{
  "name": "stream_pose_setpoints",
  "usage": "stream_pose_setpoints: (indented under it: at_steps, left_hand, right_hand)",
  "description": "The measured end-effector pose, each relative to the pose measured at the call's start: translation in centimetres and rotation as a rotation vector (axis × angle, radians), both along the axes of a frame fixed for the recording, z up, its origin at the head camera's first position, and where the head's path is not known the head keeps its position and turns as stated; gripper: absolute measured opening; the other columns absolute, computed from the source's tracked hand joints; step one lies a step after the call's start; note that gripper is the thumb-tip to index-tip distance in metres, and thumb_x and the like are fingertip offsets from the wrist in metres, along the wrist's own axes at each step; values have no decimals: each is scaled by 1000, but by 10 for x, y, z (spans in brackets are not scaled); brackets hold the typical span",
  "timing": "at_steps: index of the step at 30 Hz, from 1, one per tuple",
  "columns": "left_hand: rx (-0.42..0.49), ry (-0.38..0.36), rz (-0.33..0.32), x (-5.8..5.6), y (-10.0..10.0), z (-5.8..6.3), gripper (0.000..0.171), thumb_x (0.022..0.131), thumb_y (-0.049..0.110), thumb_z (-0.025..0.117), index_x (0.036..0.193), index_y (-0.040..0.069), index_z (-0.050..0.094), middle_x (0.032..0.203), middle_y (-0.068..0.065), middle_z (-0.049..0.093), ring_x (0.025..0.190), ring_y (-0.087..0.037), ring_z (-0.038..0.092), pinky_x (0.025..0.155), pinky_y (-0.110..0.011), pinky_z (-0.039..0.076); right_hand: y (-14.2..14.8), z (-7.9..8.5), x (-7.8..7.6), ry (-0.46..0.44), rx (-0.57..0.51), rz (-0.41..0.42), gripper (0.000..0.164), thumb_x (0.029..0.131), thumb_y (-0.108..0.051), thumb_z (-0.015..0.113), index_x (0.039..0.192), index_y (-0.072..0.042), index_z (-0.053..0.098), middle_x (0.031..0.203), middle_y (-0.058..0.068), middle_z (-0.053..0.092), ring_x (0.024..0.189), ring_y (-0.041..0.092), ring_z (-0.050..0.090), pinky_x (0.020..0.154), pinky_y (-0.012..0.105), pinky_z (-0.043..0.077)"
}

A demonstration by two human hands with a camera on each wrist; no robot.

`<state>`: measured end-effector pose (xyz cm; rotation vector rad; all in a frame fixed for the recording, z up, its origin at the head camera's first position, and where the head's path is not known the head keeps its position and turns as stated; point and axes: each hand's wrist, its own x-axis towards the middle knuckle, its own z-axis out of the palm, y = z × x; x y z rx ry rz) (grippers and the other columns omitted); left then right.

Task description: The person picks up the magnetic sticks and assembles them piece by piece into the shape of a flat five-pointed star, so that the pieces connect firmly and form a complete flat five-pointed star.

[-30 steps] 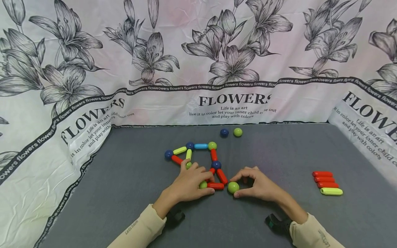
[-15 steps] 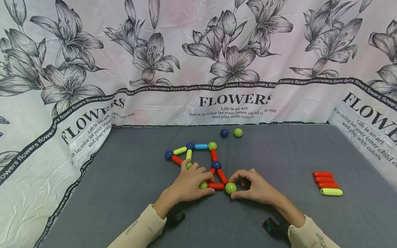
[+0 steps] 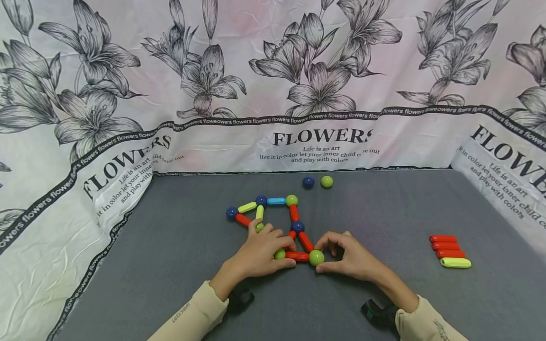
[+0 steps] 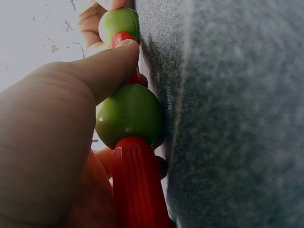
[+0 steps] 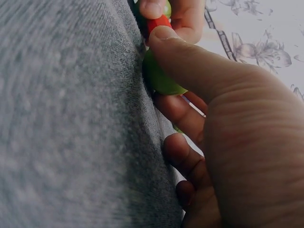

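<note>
Coloured rods and balls lie joined in a flat frame on the grey table, the pieces looking like a magnetic building set. My right hand (image 3: 351,255) pinches a green ball (image 3: 316,258) between thumb and index finger. That ball touches the right end of a red rod (image 3: 297,256) and sits by the lower end of a slanted red rod (image 3: 305,242). Over the frame's lower left side lies my left hand (image 3: 260,251), its thumb and fingers around the red rod beside another green ball (image 4: 129,114). It hides part of the frame.
A loose blue ball (image 3: 308,183) and green ball (image 3: 327,182) stand near the table's back edge. At the right lie several red rods (image 3: 445,246) in a row with a yellow rod (image 3: 455,263). A flower-print cloth (image 3: 320,142) rises behind and at the sides.
My right hand has moved slightly left with the green ball, which has closed the gap to the red rod and now touches it. My left hand has stayed in place.
</note>
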<state>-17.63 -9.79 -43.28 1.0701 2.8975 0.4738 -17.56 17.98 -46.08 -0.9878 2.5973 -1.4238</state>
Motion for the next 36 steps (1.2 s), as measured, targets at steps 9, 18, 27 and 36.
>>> stream_pose_setpoints:
  at_steps: [9,18,27,36]
  left_hand:
    - [19,6,-8,-1,0,-1,21,93,53,69,105,35,69,92,15,60,90,-10,43,117,-66,14]
    - [5,2,-10,1,1,0,23,90,49,74,108,35,69,95,13,61,94,-11,46,117,-67,15]
    - [-8,-39,-92,2,-3,4,35,90,36,77,123,34,65,112,12,63,103,-11,48,120,-66,11]
    - [4,-140,-104,1,-10,14,53,86,13,72,132,36,59,124,14,63,125,-13,47,121,-67,0]
  right_hand:
    - [0,3,1,-16,15,-16,39,71,-33,93,100,-29,67,80,-4,59,72,12,46,72,31,25]
    - [0,0,-1,-35,31,-17,53,74,-33,92,120,-26,65,99,-13,69,74,10,48,75,33,28]
    - [1,-1,0,-7,-69,49,28,93,-14,74,120,-19,70,91,-7,69,69,8,53,72,30,37]
    - [1,-5,-2,-67,-149,-14,22,95,-8,70,117,-9,70,92,3,69,70,9,57,62,24,48]
